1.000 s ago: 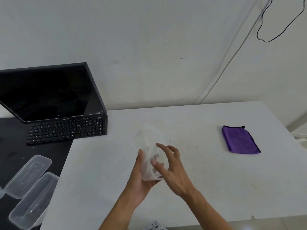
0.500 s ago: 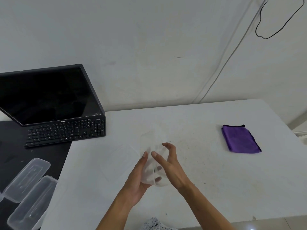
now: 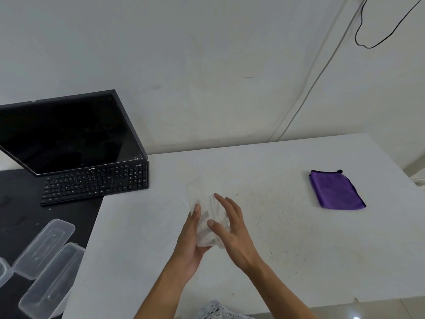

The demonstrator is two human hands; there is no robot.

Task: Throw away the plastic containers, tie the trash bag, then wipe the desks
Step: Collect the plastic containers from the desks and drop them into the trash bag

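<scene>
White desk (image 3: 299, 249), task barely begun: left hand (image 3: 190, 247) grips a clear container (image 3: 202, 196), right hand (image 3: 232, 238) spread against it; other containers (image 3: 43, 245), purple cloth (image 3: 335, 191) wait.

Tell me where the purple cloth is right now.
In the head view, the purple cloth lies flat on the right side of the white desk, apart from the right hand.

At right, the cloth (image 3: 335, 191) is purple with a dark hem. The monitor (image 3: 66, 134), keyboard (image 3: 96, 184) and left desk (image 3: 18, 203) are black. The middle desk (image 3: 287, 249) is white with dark specks. The centre container (image 3: 202, 203) and lower-left containers (image 3: 43, 247) are clear. The bottom-edge fabric (image 3: 216, 310) is white, speckled black.
</scene>
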